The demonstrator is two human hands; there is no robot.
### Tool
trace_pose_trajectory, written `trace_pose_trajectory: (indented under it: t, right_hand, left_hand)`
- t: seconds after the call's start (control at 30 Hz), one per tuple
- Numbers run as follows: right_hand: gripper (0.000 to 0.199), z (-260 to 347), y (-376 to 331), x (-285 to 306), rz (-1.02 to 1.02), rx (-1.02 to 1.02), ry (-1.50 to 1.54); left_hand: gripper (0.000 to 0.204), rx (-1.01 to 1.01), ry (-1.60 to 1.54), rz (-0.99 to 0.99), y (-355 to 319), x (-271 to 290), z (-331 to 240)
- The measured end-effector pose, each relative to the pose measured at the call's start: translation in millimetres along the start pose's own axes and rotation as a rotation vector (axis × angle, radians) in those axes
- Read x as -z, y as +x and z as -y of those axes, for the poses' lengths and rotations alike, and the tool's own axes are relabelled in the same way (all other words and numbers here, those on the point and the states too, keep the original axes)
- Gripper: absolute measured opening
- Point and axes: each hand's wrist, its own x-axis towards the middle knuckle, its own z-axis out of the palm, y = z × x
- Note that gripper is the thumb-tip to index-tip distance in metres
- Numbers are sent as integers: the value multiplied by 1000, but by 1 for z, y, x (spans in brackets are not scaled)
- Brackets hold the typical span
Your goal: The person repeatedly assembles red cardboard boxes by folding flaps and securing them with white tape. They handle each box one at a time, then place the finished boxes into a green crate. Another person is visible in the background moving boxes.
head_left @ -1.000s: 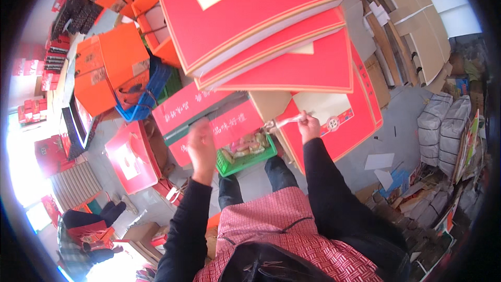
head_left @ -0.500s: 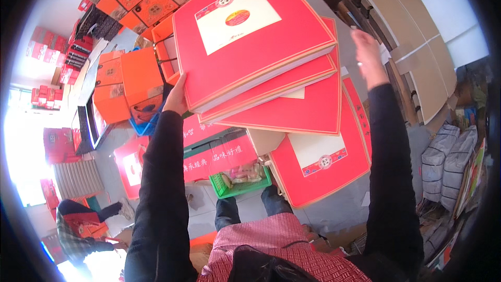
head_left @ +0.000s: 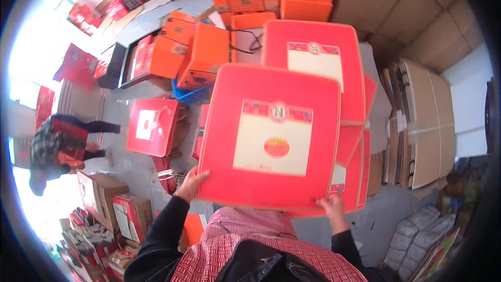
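A large flat red gift box (head_left: 222, 125) with a cream panel and an orange round mark hangs in front of me, clear of the stack behind it. My left hand (head_left: 192, 184) is closed on its near left corner, thumb on top. At the near right corner, my right hand (head_left: 334, 211) grips the edge. Farther off, another red box (head_left: 355, 62) of the same kind lies on top of a pile. Lower red boxes (head_left: 348, 151) show beneath it, partly hidden by the held one.
Orange cartons (head_left: 206, 52) stand at the far left beside a blue basket (head_left: 190, 94). A red box (head_left: 138, 143) sits at left. Flattened brown cardboard (head_left: 433, 120) leans at right, with grey wrapped bundles (head_left: 417, 237) nearer. A person (head_left: 62, 138) bends at far left.
The top box has come off the pile toward me. My right hand, earlier raised and empty at the right, now grips its near right corner. My view has turned left.
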Motion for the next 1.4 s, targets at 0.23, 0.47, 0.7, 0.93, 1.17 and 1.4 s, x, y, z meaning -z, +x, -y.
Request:
trace_pose_trajectory:
  t: [0.23,0.47,0.7,0.93,1.17,1.4]
  right_hand:
    - [29,86,5,-84,351,192,261]
    - [40,343,-55,-190,402,442,425]
    - [61,387,-67,-212,248,365,259]
    - [39,388,-98,-214,112,697,-526]
    - [35,316,-136,-278,14,914,-718]
    - [42,311,-136,-322,199,985,-732]
  left_hand:
    - [49,-416,104,-250,-133,55,-56]
    - [53,-753,521,-396,-108,104,-25]
    - [58,-667,664,-451,-45,98,60]
    - [54,-754,857,-172,-30,126,63]
    - [29,-1202,474,-233,-107,52,-178]
    - [54,-905,969,-426,22,19,-185]
